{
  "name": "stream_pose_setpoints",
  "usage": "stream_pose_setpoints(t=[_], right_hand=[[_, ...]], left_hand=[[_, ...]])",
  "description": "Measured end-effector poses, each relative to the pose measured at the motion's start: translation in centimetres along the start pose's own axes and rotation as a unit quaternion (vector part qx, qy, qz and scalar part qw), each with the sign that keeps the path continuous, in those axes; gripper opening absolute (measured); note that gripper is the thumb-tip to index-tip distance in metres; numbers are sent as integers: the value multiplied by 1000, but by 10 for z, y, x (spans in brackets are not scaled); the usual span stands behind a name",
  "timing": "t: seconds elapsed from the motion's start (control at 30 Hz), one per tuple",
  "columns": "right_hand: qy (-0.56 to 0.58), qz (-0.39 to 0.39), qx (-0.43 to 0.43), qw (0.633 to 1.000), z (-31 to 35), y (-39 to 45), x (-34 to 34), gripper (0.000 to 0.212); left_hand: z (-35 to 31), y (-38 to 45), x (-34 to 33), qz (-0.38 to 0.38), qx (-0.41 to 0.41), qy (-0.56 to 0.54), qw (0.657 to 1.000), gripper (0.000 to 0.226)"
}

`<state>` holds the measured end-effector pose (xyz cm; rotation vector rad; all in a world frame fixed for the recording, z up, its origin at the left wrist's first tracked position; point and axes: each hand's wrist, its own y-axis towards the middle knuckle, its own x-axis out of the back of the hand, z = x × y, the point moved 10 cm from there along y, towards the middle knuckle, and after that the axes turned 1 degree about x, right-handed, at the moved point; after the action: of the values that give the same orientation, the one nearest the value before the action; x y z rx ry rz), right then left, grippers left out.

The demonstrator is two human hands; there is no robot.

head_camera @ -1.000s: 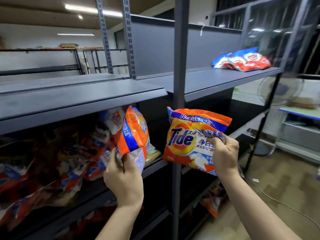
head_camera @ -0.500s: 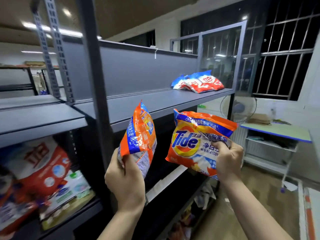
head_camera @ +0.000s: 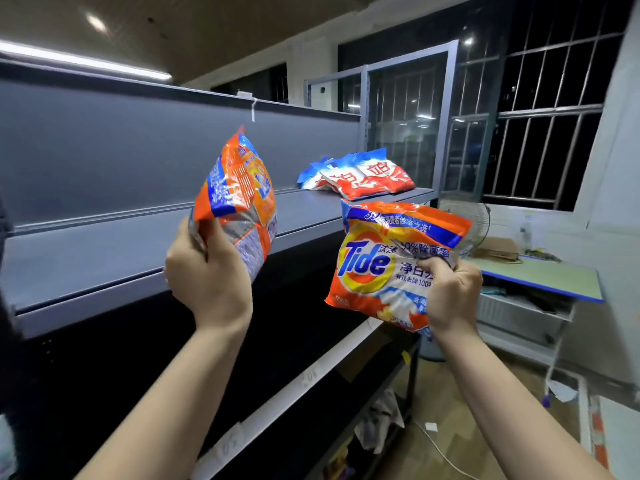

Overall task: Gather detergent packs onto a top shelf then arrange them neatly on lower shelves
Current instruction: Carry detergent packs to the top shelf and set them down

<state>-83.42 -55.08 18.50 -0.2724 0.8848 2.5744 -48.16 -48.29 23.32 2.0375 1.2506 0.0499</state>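
We note our right hand (head_camera: 450, 292) gripping an orange pack (head_camera: 388, 261) reading "Tide"; our left hand (head_camera: 211, 275) clutches a second orange pack (head_camera: 239, 199), edge-on, print illegible. Both are raised before the top shelf (head_camera: 145, 244), where red-and-white packs (head_camera: 360, 174) lie.

Both arms raised, left hand (head_camera: 211, 271) gripping an upright pack (head_camera: 239, 199), right hand (head_camera: 450, 292) pinching another (head_camera: 388, 265)

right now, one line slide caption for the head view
Left hand and right hand each grip an orange Tide pack before the grey top shelf, red-and-blue packs piled there.
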Motion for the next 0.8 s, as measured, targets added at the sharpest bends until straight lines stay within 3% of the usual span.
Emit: stream_pose_setpoints(t=[0.43, 0.63, 0.8], right_hand=[[21, 2, 80, 997, -38, 151, -23, 29], [80, 39, 95, 992, -60, 226, -46, 28], [110, 22, 102, 988, -86, 272, -66, 37]], left_hand=[[23, 81, -172, -21, -117, 180, 976, 43], [85, 126, -252, 10, -87, 256, 963, 35], [124, 142, -291, 24, -73, 314, 946, 29]])
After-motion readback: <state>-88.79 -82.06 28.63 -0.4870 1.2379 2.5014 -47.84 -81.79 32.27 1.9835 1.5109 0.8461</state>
